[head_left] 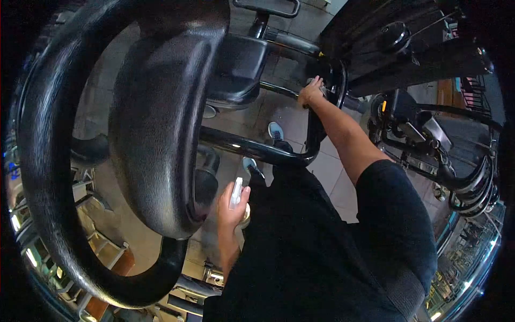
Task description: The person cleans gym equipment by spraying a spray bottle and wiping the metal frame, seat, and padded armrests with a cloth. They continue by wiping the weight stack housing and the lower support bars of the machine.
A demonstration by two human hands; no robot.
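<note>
My left hand (229, 213) is closed around a white-topped spray bottle (236, 192), held upright in front of my body. Its lower part is mostly hidden by my fingers. Stretched forward, my right hand (311, 94) lies on the black frame (313, 131) of an exercise machine, fingers extended. A small greyish patch shows beside those fingers; I cannot make out what it is. Between the left hand and the machine's seat (241, 64) is a large black pad (163, 118), close on the left.
A thick curved black tube (48, 161) loops around the left side. A horizontal bar (252, 147) crosses above my shoes (276, 131). Another machine with cables (445, 145) stands at the right. Metal racks (107, 247) are at lower left, on a tiled floor (338, 182).
</note>
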